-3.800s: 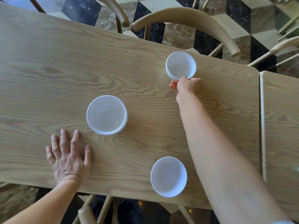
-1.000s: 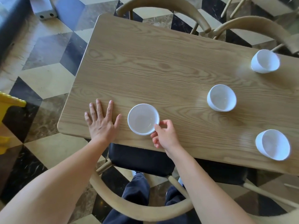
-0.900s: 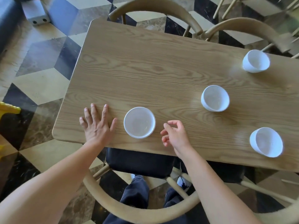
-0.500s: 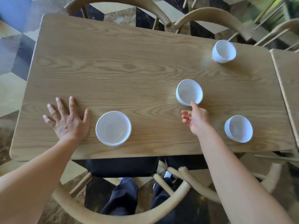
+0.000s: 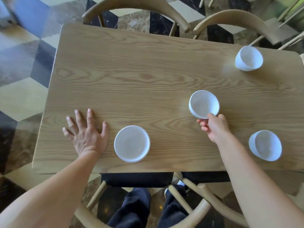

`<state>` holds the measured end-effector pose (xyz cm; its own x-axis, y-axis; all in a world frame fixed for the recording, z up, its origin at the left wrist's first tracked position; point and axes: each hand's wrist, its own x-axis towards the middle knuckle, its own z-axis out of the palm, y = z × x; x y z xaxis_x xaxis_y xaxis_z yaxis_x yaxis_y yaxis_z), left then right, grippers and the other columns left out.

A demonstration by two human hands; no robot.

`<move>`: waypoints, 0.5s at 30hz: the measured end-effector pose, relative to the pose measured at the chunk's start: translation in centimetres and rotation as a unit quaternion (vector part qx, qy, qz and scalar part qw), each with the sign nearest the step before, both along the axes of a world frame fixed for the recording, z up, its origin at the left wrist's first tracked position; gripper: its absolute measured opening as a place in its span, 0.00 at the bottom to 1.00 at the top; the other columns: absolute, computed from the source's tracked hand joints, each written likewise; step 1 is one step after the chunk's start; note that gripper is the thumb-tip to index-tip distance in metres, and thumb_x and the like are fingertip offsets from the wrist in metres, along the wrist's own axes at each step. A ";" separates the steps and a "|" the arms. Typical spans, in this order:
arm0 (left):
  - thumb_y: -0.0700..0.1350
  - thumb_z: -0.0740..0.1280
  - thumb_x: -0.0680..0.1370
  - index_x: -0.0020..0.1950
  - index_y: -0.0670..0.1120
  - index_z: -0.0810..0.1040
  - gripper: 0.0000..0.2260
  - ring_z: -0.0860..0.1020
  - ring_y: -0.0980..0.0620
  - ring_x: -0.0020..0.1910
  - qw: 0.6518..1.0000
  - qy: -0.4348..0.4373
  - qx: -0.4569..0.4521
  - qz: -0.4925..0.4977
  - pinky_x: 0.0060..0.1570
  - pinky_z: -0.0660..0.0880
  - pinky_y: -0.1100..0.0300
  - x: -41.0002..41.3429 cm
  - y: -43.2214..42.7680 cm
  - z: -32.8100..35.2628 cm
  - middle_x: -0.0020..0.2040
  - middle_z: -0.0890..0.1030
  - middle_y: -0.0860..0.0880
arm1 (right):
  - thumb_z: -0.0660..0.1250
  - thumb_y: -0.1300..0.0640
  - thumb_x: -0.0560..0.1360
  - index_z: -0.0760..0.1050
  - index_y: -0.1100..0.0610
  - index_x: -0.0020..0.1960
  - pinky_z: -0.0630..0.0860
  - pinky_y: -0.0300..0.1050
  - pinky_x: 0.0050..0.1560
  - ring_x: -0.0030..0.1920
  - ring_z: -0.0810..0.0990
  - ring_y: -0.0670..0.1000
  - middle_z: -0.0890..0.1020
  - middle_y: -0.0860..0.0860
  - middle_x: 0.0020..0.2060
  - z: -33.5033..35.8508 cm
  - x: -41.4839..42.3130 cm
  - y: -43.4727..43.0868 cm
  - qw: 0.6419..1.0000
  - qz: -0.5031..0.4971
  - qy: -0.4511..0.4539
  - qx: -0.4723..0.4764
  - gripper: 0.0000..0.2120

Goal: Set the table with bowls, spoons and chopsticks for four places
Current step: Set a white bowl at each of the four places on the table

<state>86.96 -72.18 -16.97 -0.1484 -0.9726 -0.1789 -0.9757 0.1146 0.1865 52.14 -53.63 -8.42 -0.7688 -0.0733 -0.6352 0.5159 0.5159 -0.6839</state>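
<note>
Overhead, from the head camera, four white bowls are seen on a wooden table (image 5: pixel 148 71). The left hand (image 5: pixel 85 134) is laid flat on the wood beside the near-left bowl (image 5: pixel 132 143), fingers spread, nothing held. The middle bowl (image 5: pixel 204 104) is pinched at its near rim by the right hand (image 5: pixel 215 127), fingers curled. The far-right bowl (image 5: pixel 248 58) and near-right bowl (image 5: pixel 264 145) are untouched.

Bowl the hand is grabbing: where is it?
Head view: the grabbed bowl sits right of the table's middle, its near rim pinched by the right hand, between the far bowl and the near right bowl.
</note>
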 end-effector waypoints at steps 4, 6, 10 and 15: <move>0.68 0.51 0.76 0.81 0.56 0.56 0.35 0.46 0.39 0.81 1.000 -0.006 0.008 -0.001 0.76 0.42 0.36 -0.1 0.0 0.2 0.83 0.52 0.44 | 0.52 0.68 0.75 0.62 0.59 0.48 0.60 0.38 0.18 0.21 0.69 0.48 0.78 0.64 0.34 0.8 4.4 -3.0 0.996 0.074 -0.042 -0.030 0.06; 0.68 0.51 0.76 0.81 0.56 0.56 0.35 0.46 0.39 0.81 1.000 -0.003 0.008 -0.001 0.76 0.42 0.36 -0.1 0.0 0.3 0.83 0.52 0.44 | 0.53 0.68 0.76 0.61 0.58 0.47 0.59 0.38 0.19 0.21 0.69 0.49 0.78 0.64 0.33 1.1 7.0 -4.8 0.990 0.111 -0.069 -0.051 0.06; 0.68 0.52 0.76 0.80 0.56 0.56 0.34 0.46 0.39 0.81 1.000 0.001 0.008 0.000 0.76 0.42 0.36 0.0 -0.1 0.1 0.83 0.52 0.44 | 0.54 0.67 0.77 0.61 0.57 0.50 0.59 0.39 0.21 0.21 0.68 0.49 0.78 0.64 0.35 1.2 10.8 -7.8 0.976 0.171 -0.106 -0.082 0.07; 0.68 0.52 0.76 0.80 0.57 0.56 0.34 0.46 0.39 0.81 1.000 0.003 0.010 0.003 0.76 0.42 0.36 0.0 -0.1 0.1 0.83 0.52 0.44 | 0.56 0.65 0.78 0.61 0.57 0.50 0.60 0.41 0.22 0.23 0.68 0.50 0.78 0.64 0.35 1.2 12.7 -10.2 0.965 0.215 -0.117 -0.091 0.06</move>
<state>86.93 -72.30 -16.85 -0.1441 -0.9696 -0.1976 -0.9752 0.1054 0.1944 64.84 -63.88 -7.18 -0.4797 -0.4803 -0.7343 0.4329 0.5984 -0.6742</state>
